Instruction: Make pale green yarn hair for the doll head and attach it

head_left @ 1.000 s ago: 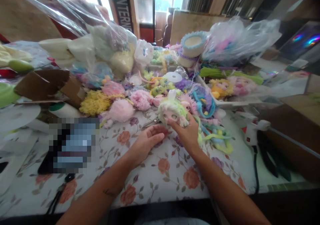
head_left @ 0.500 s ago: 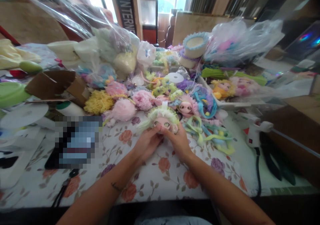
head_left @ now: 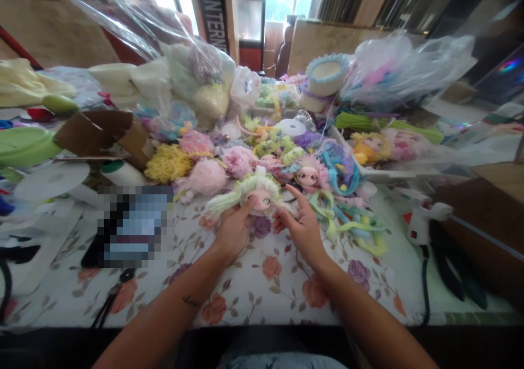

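Above the flowered tablecloth (head_left: 262,292) is a doll head (head_left: 262,197) with pale green hair, large eyes and a small white tab on top. My left hand (head_left: 235,230) grips it from the left, thumb across its face, with loose hair trailing out over the hand. At its right side is my right hand (head_left: 301,224), its index finger stretched upward. The thumb and curled fingers of that hand close on a lock of hair by the cheek; the exact grip is partly hidden. Just behind lies a pink-haired doll head (head_left: 308,177).
Fluffy yarn pompoms (head_left: 167,163) and green and blue ribbons (head_left: 360,227) lie around the hands. A blurred-out phone (head_left: 135,227) is at left, near a cardboard box (head_left: 104,134). At right are a glue gun (head_left: 421,216) and a white tray (head_left: 380,172) with dolls.
Both hands were together under the doll's face. My right hand has moved to its right side and raised its index finger; the head has shifted slightly left in my left hand.
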A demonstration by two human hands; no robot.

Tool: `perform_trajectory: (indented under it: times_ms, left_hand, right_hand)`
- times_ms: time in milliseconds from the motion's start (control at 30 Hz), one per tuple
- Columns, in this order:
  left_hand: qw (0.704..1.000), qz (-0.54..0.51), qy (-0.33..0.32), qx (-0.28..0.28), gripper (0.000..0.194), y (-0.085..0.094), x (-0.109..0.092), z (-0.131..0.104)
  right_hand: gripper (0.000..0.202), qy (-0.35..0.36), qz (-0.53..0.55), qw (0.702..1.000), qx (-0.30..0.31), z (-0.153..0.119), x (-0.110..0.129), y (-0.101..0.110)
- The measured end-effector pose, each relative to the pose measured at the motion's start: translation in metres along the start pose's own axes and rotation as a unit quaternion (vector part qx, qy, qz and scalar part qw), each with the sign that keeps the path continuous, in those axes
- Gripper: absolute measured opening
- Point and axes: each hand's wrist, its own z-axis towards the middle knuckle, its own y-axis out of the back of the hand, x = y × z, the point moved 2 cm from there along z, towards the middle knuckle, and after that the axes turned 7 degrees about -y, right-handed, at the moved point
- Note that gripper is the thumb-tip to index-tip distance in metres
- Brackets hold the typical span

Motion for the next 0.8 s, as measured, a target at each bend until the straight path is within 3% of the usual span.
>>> perform_trajectory:
  times_ms: [100, 167, 233, 467, 667, 800]
  left_hand:
    - [1.000, -0.008, 0.016, -0.003, 0.026, 0.003, 0.002, 0.002]
    - [1.000, -0.010, 0.030, -0.002, 0.026, 0.004, 0.002, 0.003]
    - [0.999, -0.012, 0.040, 0.004, 0.024, 0.004, -0.001, 0.002]
    - [0.995, -0.016, 0.084, 0.058, 0.018, 0.004, -0.015, 0.001]
    - [0.987, -0.019, 0.097, 0.125, 0.014, 0.008, -0.012, 0.003]
    - [0.986, 0.033, 0.063, 0.152, 0.030, 0.010, -0.007, 0.002]
  right_hand:
    - [0.028, 0.166, -0.195, 0.966, -0.012, -0.005, 0.009, 0.006]
    - [0.024, 0.252, -0.290, 0.923, 0.001, -0.006, 0.019, 0.008]
    - [0.023, 0.288, -0.341, 0.894, 0.031, -0.004, 0.033, 0.009]
    - [0.014, 0.289, -0.410, 0.854, 0.134, 0.018, 0.083, -0.008]
    - [0.020, 0.262, -0.486, 0.815, 0.175, 0.033, 0.094, -0.028]
    - [0.019, 0.225, -0.528, 0.797, 0.190, 0.034, 0.098, -0.039]
